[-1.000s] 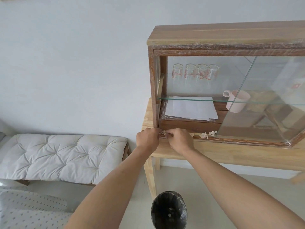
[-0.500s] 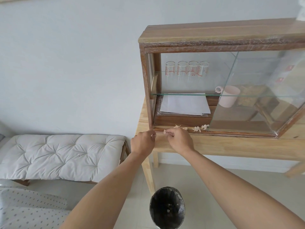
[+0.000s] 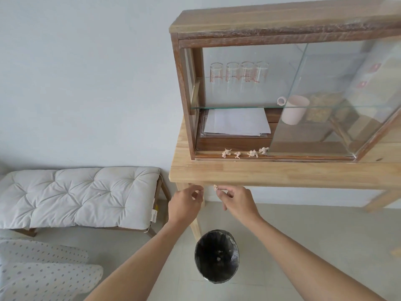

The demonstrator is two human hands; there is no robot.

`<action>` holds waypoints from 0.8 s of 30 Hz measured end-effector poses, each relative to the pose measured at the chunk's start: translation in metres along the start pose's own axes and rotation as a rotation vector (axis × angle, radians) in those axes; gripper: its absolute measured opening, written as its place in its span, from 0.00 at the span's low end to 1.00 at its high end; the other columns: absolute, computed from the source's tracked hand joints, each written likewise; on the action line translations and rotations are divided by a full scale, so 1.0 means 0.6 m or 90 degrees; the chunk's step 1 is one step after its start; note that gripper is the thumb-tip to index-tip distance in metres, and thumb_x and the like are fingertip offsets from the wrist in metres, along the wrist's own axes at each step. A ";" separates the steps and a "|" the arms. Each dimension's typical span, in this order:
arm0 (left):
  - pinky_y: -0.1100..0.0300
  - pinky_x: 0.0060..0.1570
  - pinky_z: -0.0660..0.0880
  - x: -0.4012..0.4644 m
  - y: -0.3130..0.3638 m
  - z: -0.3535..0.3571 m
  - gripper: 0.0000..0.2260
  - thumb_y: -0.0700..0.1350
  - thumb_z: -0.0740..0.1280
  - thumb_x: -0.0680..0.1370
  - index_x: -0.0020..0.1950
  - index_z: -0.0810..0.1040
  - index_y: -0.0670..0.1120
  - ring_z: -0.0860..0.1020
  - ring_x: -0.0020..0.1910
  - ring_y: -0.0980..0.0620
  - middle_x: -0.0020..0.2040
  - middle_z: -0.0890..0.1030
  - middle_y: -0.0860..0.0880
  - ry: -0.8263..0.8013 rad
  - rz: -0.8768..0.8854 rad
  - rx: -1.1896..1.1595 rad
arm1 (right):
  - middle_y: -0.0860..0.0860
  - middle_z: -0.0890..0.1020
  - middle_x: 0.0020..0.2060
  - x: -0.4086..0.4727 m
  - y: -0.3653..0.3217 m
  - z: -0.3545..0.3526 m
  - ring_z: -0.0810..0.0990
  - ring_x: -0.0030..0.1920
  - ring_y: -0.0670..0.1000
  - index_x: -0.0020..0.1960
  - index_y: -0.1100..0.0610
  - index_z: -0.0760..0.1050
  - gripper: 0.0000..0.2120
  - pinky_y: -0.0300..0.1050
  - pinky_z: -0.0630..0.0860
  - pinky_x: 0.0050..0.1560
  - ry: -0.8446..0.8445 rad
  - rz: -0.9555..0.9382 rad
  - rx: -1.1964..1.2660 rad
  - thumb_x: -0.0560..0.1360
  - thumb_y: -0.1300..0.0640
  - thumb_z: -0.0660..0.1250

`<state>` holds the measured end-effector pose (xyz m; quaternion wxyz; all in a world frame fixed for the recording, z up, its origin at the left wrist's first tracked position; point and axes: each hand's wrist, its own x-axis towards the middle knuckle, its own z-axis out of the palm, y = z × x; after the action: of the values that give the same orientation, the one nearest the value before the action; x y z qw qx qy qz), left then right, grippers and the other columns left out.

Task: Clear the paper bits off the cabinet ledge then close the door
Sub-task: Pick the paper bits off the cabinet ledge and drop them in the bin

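Below the front edge of the light wooden tabletop [image 3: 282, 173], the right hand [image 3: 237, 202] pinches one small crumpled paper bit [image 3: 215, 187] between thumb and forefinger; the left hand [image 3: 185, 203] hangs beside it, fingers loosely curled, holding nothing visible. Four crumpled paper bits [image 3: 245, 153] lie along the wooden cabinet ledge [image 3: 208, 156], left of the half-open sliding glass door [image 3: 325, 101]. A black-lined round bin [image 3: 217, 255] stands on the floor beneath.
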<state>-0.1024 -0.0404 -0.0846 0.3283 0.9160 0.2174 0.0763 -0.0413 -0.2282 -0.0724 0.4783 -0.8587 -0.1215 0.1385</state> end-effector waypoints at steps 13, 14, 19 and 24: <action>0.60 0.44 0.79 -0.082 -0.058 0.082 0.10 0.51 0.67 0.86 0.64 0.86 0.57 0.86 0.50 0.52 0.53 0.90 0.53 -0.120 -0.102 0.021 | 0.47 0.86 0.27 -0.069 0.152 0.028 0.83 0.28 0.44 0.61 0.46 0.89 0.10 0.47 0.86 0.49 -0.083 0.111 -0.090 0.84 0.46 0.72; 0.57 0.48 0.81 -0.085 -0.060 0.087 0.10 0.51 0.67 0.86 0.64 0.86 0.57 0.86 0.52 0.50 0.54 0.90 0.52 -0.130 -0.110 0.030 | 0.46 0.86 0.27 -0.069 0.159 0.032 0.85 0.29 0.44 0.60 0.45 0.89 0.09 0.48 0.86 0.50 -0.091 0.113 -0.099 0.84 0.46 0.72; 0.55 0.51 0.83 -0.094 -0.074 0.110 0.10 0.49 0.67 0.86 0.63 0.87 0.57 0.86 0.57 0.46 0.59 0.89 0.52 -0.171 -0.158 0.063 | 0.41 0.86 0.26 -0.064 0.185 0.052 0.86 0.32 0.42 0.56 0.44 0.88 0.07 0.45 0.84 0.47 -0.132 0.131 -0.125 0.84 0.46 0.72; 0.51 0.54 0.85 -0.096 -0.082 0.124 0.15 0.51 0.67 0.86 0.72 0.81 0.58 0.86 0.58 0.46 0.62 0.88 0.50 -0.241 -0.211 0.064 | 0.43 0.87 0.27 -0.056 0.195 0.062 0.89 0.42 0.44 0.71 0.49 0.84 0.17 0.48 0.83 0.61 -0.192 0.166 -0.124 0.83 0.47 0.71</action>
<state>-0.1501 -0.0745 -0.1734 0.3254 0.8811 0.3027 -0.1619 -0.0766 -0.2702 -0.1872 0.3472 -0.8790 -0.0925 0.3135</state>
